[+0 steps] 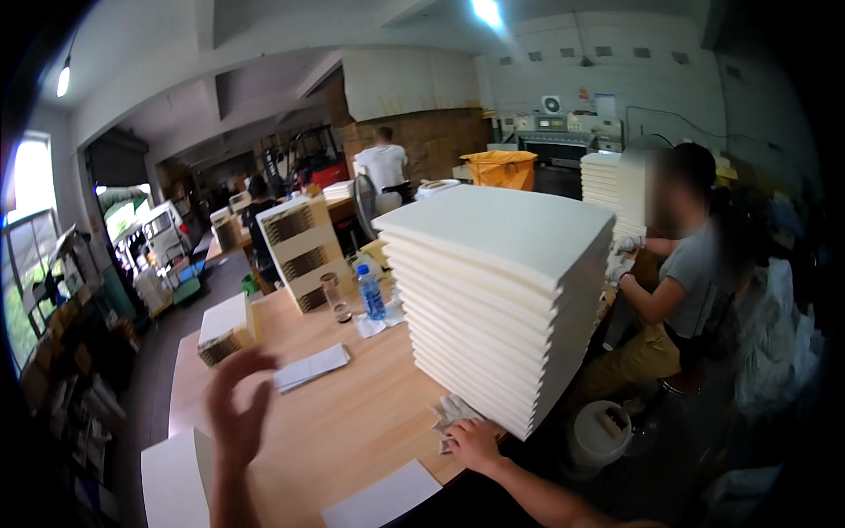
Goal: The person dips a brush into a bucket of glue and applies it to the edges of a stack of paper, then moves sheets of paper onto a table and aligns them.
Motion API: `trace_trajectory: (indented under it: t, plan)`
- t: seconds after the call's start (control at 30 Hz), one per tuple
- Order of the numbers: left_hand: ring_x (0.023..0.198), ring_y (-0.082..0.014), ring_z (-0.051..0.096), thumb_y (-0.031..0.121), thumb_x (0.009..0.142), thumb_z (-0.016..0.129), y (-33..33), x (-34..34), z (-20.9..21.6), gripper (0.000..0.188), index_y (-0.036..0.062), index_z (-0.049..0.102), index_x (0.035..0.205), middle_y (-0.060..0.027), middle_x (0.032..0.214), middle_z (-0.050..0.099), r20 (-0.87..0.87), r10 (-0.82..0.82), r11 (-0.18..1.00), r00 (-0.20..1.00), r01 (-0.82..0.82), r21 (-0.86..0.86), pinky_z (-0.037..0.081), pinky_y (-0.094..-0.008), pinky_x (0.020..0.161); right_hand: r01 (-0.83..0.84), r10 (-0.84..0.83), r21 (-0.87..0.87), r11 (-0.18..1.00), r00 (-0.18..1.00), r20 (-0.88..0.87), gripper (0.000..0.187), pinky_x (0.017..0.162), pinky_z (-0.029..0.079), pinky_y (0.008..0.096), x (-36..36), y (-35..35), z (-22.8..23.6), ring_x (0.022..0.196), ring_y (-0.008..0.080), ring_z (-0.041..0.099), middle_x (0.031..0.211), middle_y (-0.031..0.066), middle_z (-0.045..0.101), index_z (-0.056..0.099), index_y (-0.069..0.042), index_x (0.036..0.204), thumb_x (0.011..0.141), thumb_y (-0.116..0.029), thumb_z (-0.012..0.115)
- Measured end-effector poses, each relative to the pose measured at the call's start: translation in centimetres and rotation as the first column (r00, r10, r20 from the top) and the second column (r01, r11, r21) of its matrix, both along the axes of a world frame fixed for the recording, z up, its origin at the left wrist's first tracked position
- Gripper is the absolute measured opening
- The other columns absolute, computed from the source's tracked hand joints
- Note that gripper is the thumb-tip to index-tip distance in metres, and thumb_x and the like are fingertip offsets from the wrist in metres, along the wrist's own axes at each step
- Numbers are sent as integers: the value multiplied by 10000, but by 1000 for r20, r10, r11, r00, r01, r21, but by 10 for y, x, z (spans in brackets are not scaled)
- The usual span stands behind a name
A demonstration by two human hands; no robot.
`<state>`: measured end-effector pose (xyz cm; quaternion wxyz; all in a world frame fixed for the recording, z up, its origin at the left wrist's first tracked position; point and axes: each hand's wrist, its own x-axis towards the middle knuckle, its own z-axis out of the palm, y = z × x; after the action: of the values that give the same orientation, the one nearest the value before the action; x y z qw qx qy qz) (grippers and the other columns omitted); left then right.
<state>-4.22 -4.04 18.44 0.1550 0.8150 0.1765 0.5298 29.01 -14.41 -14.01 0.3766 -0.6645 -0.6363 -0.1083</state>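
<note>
My left hand [238,414] is raised over the left part of the wooden table [370,387], empty, its thumb and fingers curved and apart. At the table's near right edge, my right hand [475,444] has its fingers closed on a crumpled whitish work glove [453,412]. Just beyond that hand stands a tall stack of thick cream-white paper blocks [484,308]; its corner overhangs the table edge. White sheets [383,497] lie in front of me between my hands. Below my left hand is another white paper stack [176,480], partly hidden by my forearm.
Farther back on the table are a thin paper pile [311,368], a blue-labelled bottle [371,295], a glass tumbler [335,299] and stacked books [304,251]. A gloved co-worker [691,273] sits at the right, near a white bucket [600,436] on the floor.
</note>
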Motion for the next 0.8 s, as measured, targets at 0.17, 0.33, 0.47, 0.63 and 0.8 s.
trace_trajectory:
  t: [0.17, 0.33, 0.47, 0.63, 0.8]
  plan:
    - [1187, -283, 687, 75, 914, 777, -37, 197, 91, 454, 31, 647, 1347, -124, 1245, 730, -297, -347, 885, 890, 415, 210, 514, -384, 1033, -75, 30, -206, 976, 977, -210, 117, 802, 561, 460, 2, 4, 27, 956, 334, 686, 1047, 90, 700, 714, -88, 976, 883, -159, 707]
    - [1151, -307, 696, 160, 845, 846, -27, 271, 118, 510, 65, 690, 1321, -115, 1278, 716, -546, -322, 816, 773, 519, 254, 536, -407, 1025, -226, 284, 340, 913, 949, -133, 190, 787, 593, 399, -18, -43, 204, 945, 300, 717, 1150, 88, 704, 679, -35, 1085, 939, -148, 723]
    - [1077, -260, 734, 120, 886, 812, -14, 280, 121, 401, 47, 699, 1265, -121, 1134, 769, -456, -374, 868, 808, 477, 134, 563, -374, 929, -86, 74, 406, 910, 996, 46, 403, 712, 617, 371, -8, -89, 302, 874, 298, 761, 1379, 206, 605, 659, 4, 1250, 924, -208, 763]
    - [945, -358, 750, 173, 940, 786, -18, 291, 102, 302, 47, 646, 1175, -170, 993, 763, -315, -275, 889, 908, 365, 277, 574, -402, 802, 303, -325, 160, 939, 935, 138, 824, 558, 593, 356, 9, -103, 355, 769, 353, 764, 1449, 369, 476, 457, 67, 1469, 861, -356, 820]
    - [924, -162, 699, 116, 995, 694, 7, 290, 98, 241, 10, 614, 1196, -131, 929, 719, -31, -232, 932, 972, 231, 280, 530, -331, 812, 250, -309, 298, 921, 935, 172, 723, 540, 585, 317, 13, -107, 349, 685, 258, 762, 1399, 341, 544, 499, 66, 1443, 922, -357, 769]
